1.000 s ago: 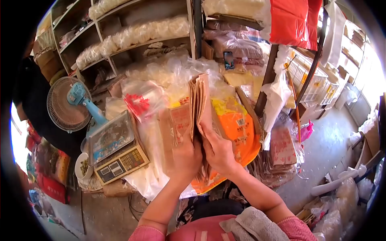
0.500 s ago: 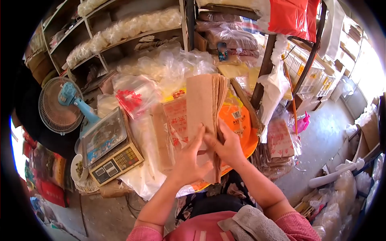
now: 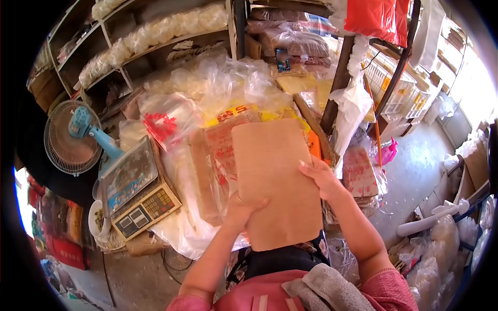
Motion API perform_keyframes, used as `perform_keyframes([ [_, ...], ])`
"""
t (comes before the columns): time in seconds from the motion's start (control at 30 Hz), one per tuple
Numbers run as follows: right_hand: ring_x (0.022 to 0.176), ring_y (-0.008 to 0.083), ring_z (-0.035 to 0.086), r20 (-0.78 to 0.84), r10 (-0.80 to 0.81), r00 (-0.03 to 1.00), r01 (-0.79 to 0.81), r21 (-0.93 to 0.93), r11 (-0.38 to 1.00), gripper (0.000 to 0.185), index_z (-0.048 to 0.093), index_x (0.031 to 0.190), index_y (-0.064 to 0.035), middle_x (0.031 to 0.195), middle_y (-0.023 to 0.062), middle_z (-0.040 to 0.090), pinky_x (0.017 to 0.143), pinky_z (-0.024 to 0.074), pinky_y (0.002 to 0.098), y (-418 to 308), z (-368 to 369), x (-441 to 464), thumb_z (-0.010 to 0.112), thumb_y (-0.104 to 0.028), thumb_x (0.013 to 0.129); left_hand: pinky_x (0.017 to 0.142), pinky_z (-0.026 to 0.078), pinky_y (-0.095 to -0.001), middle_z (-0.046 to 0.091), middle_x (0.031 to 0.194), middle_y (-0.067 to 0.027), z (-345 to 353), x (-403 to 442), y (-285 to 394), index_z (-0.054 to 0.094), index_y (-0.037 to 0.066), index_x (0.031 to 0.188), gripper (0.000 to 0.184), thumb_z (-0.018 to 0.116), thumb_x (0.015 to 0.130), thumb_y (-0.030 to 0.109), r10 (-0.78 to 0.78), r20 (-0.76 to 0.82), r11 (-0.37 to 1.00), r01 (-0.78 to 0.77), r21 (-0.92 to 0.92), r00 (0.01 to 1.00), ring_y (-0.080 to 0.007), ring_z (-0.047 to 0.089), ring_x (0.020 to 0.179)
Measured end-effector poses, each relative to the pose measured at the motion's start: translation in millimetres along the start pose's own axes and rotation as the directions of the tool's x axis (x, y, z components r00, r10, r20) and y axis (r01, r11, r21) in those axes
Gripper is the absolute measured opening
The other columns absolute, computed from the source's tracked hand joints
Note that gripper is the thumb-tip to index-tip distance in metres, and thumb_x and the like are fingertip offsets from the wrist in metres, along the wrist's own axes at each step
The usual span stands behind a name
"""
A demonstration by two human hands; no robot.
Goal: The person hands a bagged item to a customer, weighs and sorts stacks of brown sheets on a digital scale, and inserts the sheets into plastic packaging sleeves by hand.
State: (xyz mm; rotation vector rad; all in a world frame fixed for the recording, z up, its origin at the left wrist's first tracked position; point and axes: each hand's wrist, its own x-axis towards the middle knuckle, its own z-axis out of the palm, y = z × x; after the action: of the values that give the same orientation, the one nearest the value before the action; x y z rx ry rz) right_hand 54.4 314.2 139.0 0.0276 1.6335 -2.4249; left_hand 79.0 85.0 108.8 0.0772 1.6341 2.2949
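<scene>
Along the back of the room, shelves [image 3: 232,31] are carrying a long row of plastic-wrapped bundles [image 3: 155,41], and a blue fan [image 3: 77,124] is standing at the left, near a digital scale [image 3: 150,211]. Just in front of our body, we are holding brown kraft paper [image 3: 277,176] with its broad face towards us. Our left hand [image 3: 245,211] is gripping its lower left edge, thumb lying across the face; our right hand [image 3: 322,179] is pinching the right edge. Red-printed packets [image 3: 222,150] are lying just beyond it, and orange plastic [image 3: 314,144] is showing beside its upper right corner.
</scene>
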Motion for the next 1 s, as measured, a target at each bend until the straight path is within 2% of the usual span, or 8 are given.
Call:
perform_keyframes([
  [0.13, 0.100, 0.0165, 0.057, -0.113, -0.115, 0.987, 0.098, -0.143, 0.985, 0.049, 0.045, 0.128, -0.0033, 0.114, 0.0060, 0.057, 0.086, 0.0478, 0.0307, -10.5, -34.9, -8.3, 0.063, -0.018, 0.085, 0.078, 0.052, -0.0349, 0.058, 0.113, -0.0140, -8.6, -11.1, -11.9, 0.049, 0.001, 0.121, 0.054, 0.073, 0.074, 0.011, 0.079, 0.230, 0.962, -0.135, 0.239, 0.970, -0.0221, 0.061, 0.092],
  [0.27, 0.096, 0.0153, 0.058, -0.216, -0.120, 0.969, 0.094, -0.127, 0.987, 0.046, 0.049, 0.125, -0.0019, 0.113, 0.0082, 0.059, 0.088, 0.0462, 0.0276, -33.7, -96.6, -33.0, 0.059, -0.017, 0.083, 0.098, 0.038, -0.0473, 0.036, 0.138, -0.0171, -84.4, -7.2, -37.3, 0.030, 0.010, 0.139, 0.087, 0.076, 0.067, 0.025, 0.490, 0.241, 0.279, -0.413, 0.867, 0.838, -0.0363, 0.042, 0.122],
  [0.43, 0.117, 0.0210, 0.048, 0.092, -0.035, 0.995, 0.035, -0.005, 0.999, 0.063, 0.034, 0.135, 0.0024, 0.131, 0.0125, 0.047, 0.103, 0.0351, 0.0338, -23.4, -144.0, -51.5, 0.057, -0.009, 0.078, 0.106, 0.009, -0.0616, 0.011, 0.150, -0.0137, -97.8, -15.9, -46.7, 0.024, 0.018, 0.142, 0.103, 0.078, 0.058, 0.041, 0.210, 0.401, -0.132, -0.381, 0.915, 0.892, -0.0370, 0.007, 0.138],
  [0.53, 0.094, 0.0175, 0.062, 0.124, 0.211, 0.970, -0.197, -0.120, 0.973, 0.051, 0.050, 0.124, -0.0005, 0.108, 0.0079, 0.062, 0.086, 0.0493, 0.0342, 4.2, -149.1, -57.4, 0.062, -0.004, 0.074, 0.106, 0.008, -0.0611, 0.014, 0.150, -0.0112, -95.7, -10.5, -60.6, 0.024, 0.020, 0.143, 0.110, 0.078, 0.051, 0.047, 0.117, 0.485, -0.403, -0.405, 0.821, 0.867, -0.0354, 0.010, 0.138],
  [0.73, 0.111, 0.0183, 0.053, 0.480, 0.698, 0.531, -0.671, -0.265, 0.693, 0.055, 0.041, 0.131, 0.0021, 0.124, 0.0119, 0.054, 0.096, 0.0417, 0.0335, 54.6, -59.6, -48.5, 0.062, -0.005, 0.082, 0.098, 0.036, -0.0473, 0.054, 0.118, -0.0102, -106.1, -15.4, -49.6, 0.059, 0.009, 0.105, 0.035, 0.068, 0.072, 0.014, 0.286, 0.632, -0.384, -0.518, 0.765, 0.721, -0.0287, 0.048, 0.114],
  [0.8, 0.116, 0.0167, 0.047, 0.581, 0.706, 0.405, -0.544, -0.468, 0.697, 0.062, 0.034, 0.137, -0.0008, 0.131, 0.0093, 0.047, 0.099, 0.0381, 0.0336, 69.6, -32.8, -36.2, 0.063, -0.014, 0.084, 0.084, 0.044, -0.0407, 0.058, 0.100, -0.0090, -95.0, -9.0, -32.7, 0.059, 0.007, 0.093, 0.020, 0.066, 0.074, 0.009, 0.476, 0.582, -0.260, -0.526, 0.810, 0.660, -0.0277, 0.054, 0.095],
  [0.87, 0.116, 0.0162, 0.048, 0.585, 0.727, 0.360, -0.522, -0.519, 0.677, 0.064, 0.033, 0.138, -0.0016, 0.131, 0.0088, 0.047, 0.099, 0.0387, 0.0329, 88.6, -20.8, -22.2, 0.063, -0.015, 0.084, 0.064, 0.049, -0.0354, 0.059, 0.082, -0.0097, -76.5, -0.7, -4.8, 0.060, 0.004, 0.089, 0.012, 0.063, 0.078, 0.004, 0.618, 0.563, -0.254, -0.539, 0.803, 0.548, -0.0281, 0.057, 0.076],
  [1.0, 0.111, 0.0156, 0.051, 0.580, 0.680, 0.449, -0.544, -0.426, 0.723, 0.057, 0.037, 0.136, -0.0056, 0.126, 0.0074, 0.052, 0.097, 0.0407, 0.0316, 109.3, -14.5, -10.9, 0.060, -0.015, 0.084, 0.062, 0.047, -0.0358, 0.056, 0.079, -0.0076, -74.1, 9.0, 11.5, 0.058, 0.006, 0.088, 0.011, 0.063, 0.078, 0.005, 0.631, 0.556, -0.218, -0.564, 0.796, 0.541, -0.0257, 0.056, 0.073],
])
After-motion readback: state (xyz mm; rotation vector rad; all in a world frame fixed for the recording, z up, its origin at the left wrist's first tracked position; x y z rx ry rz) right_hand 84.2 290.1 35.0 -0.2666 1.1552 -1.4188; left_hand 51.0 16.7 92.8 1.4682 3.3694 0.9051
